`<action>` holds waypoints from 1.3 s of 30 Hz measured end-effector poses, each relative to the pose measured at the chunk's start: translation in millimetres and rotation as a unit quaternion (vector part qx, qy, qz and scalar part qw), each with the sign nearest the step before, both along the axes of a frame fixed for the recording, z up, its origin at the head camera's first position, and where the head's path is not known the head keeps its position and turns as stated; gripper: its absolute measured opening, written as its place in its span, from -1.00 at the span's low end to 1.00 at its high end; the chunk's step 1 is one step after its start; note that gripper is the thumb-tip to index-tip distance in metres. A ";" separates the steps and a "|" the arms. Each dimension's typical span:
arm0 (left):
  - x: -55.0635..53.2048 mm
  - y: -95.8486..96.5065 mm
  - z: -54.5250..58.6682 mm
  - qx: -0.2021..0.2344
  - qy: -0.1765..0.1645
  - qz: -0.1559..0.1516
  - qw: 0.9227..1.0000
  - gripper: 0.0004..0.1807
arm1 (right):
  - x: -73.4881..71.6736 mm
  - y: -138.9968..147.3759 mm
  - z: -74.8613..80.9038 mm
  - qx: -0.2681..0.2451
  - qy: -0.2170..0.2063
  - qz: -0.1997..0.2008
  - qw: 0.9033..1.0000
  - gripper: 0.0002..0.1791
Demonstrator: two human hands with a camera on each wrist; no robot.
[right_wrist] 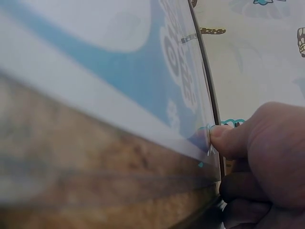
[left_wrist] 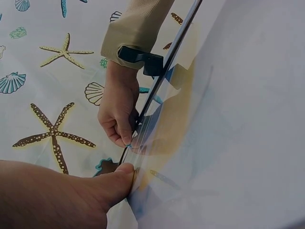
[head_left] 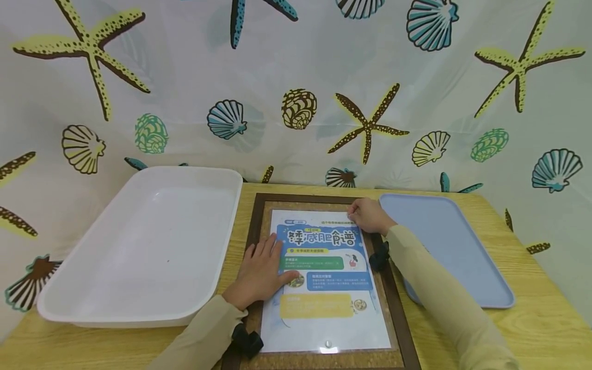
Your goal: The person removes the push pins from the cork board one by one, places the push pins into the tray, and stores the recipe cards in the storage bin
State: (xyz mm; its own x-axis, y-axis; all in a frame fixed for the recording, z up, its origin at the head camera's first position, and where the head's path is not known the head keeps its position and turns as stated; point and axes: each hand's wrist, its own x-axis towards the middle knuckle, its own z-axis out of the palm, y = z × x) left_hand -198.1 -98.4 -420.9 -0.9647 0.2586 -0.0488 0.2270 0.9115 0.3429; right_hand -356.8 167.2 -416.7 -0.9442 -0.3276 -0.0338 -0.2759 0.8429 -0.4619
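A printed poster [head_left: 324, 324] with Chinese text under a clear sheet lies on a brown-framed cork board [head_left: 273, 359]. My left hand [head_left: 261, 267] rests with fingers spread on the poster's left side. At the poster's top right corner, my right hand [head_left: 370, 215] pinches a small clear push pin [right_wrist: 209, 136] against the sheet. The right thumb [right_wrist: 223, 136] is on the pin, and the other fingers curl below it, over the board's edge. Another clear pin [head_left: 328, 343] is at the poster's bottom middle. The left wrist view shows the left thumb [left_wrist: 114, 183] along the sheet.
A large white tray [head_left: 152, 246] stands left of the board on the wooden table [head_left: 546, 318]. To the right lies a shallow blue tray [head_left: 453, 246], partly behind the right sleeve. A curtain [head_left: 259, 67] printed with shells and starfish hangs behind the table.
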 end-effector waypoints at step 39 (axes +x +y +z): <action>0.7 1.0 0.3 -0.008 0.006 -0.002 1.000 -0.06 | 4.0 4.1 -0.4 -0.029 0.025 0.020 0.999 -0.91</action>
